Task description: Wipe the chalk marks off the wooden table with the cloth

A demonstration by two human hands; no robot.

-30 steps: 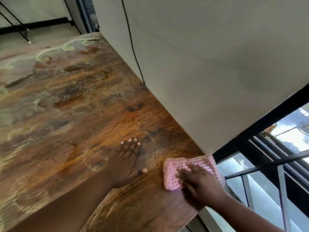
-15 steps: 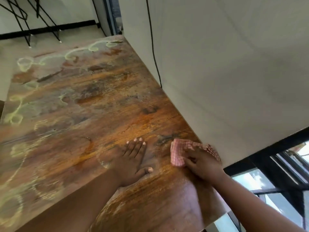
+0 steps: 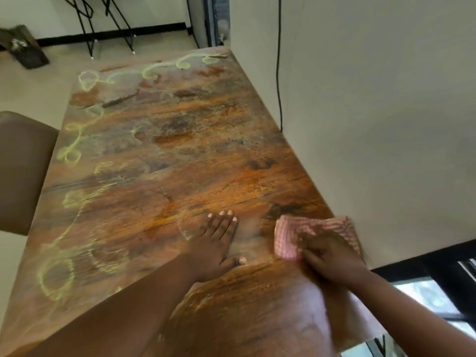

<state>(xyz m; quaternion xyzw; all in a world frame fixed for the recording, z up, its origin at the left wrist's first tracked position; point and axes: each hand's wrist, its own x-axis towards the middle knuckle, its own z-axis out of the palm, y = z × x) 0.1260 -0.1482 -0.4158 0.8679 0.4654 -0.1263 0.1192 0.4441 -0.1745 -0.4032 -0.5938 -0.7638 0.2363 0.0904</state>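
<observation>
The wooden table runs away from me along the wall. Yellow-green chalk marks loop along its left side and far end, with fainter smears near me. My right hand presses a pink checked cloth onto the table's right edge, against the wall. The cloth is bunched and partly hidden under my fingers. My left hand lies flat on the wood beside it, fingers together, holding nothing.
A white wall borders the table's right edge, with a black cable hanging down it. A brown chair seat stands at the table's left. Black stand legs and a dark block are on the floor beyond.
My right hand has slid the cloth away from me along the right edge, toward the wall. The camera has tilted up, showing more of the table. My left hand stayed put.
</observation>
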